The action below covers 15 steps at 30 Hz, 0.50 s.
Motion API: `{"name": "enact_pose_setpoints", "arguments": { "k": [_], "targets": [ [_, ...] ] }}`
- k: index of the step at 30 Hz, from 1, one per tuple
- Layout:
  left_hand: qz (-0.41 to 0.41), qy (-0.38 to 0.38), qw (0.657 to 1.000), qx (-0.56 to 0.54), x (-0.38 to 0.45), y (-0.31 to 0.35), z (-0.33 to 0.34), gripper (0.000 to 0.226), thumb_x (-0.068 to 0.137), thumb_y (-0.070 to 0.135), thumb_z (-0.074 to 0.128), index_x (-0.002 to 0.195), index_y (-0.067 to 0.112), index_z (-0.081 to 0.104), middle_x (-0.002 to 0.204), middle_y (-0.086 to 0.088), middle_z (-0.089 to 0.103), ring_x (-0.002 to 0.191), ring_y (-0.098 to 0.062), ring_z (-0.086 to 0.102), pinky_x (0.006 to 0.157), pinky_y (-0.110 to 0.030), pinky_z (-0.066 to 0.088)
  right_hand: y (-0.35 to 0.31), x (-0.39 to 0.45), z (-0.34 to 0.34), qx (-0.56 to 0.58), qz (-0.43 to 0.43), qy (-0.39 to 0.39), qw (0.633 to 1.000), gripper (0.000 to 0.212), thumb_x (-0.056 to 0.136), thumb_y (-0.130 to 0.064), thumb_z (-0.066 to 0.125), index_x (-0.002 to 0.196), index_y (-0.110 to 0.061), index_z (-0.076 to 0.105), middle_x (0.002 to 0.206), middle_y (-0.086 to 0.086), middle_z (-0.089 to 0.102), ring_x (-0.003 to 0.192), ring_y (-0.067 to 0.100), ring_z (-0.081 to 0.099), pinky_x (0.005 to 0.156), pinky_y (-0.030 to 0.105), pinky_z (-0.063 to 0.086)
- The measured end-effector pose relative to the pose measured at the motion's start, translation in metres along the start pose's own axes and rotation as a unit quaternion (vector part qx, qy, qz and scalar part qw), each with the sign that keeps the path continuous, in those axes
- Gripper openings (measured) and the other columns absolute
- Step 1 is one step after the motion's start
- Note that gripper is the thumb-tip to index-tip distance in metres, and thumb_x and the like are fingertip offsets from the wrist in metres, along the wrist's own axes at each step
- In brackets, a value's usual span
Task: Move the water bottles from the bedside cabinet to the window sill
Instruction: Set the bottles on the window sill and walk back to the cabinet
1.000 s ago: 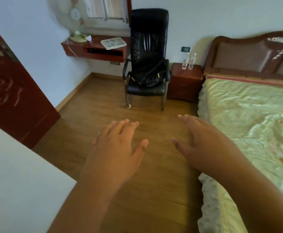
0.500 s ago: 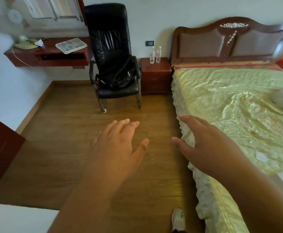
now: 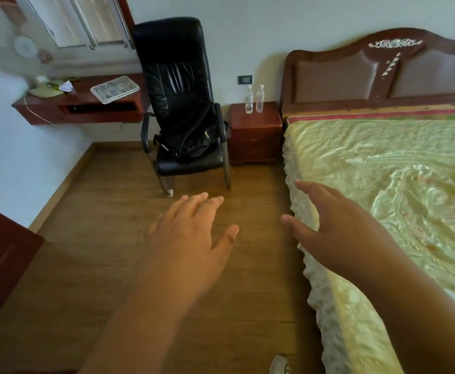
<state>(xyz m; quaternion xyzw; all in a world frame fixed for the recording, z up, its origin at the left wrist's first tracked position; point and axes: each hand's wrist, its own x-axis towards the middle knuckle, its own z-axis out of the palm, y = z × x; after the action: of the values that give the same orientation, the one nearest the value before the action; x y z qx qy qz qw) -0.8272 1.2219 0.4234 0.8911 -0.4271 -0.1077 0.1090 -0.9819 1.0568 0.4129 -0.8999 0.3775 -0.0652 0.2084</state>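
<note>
Head view: two water bottles (image 3: 254, 99) upright on bedside cabinet (image 3: 256, 130); hands empty.

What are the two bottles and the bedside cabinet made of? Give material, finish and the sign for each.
Water bottles: likely clear plastic, glossy; the wall shows through them, with white caps and small labels. Bedside cabinet: seemingly wood or wood veneer, reddish-brown with a semi-gloss varnish; its top reflects light, though grain is too small to confirm.
</note>
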Motion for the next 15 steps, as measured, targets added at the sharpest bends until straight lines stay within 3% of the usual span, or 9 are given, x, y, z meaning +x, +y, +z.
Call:
{"name": "enact_pose_setpoints", "arguments": {
  "k": [15],
  "targets": [
    [-0.023,-0.013,1.0,-0.002,0.137,0.065,0.023,0.067,0.091,0.072,0.028,0.152,0.049,0.014,0.162,0.023,0.011,0.151,-0.004,0.004,0.121,-0.043,0.016,0.08,0.126,-0.038,-0.007,0.001,-0.027,1.0,0.074,0.093,-0.065,0.049,0.156,-0.037,0.024,0.161,-0.014,0.031,0.144,0.015,0.039,0.112,0.039,0.041]
  ]
}}
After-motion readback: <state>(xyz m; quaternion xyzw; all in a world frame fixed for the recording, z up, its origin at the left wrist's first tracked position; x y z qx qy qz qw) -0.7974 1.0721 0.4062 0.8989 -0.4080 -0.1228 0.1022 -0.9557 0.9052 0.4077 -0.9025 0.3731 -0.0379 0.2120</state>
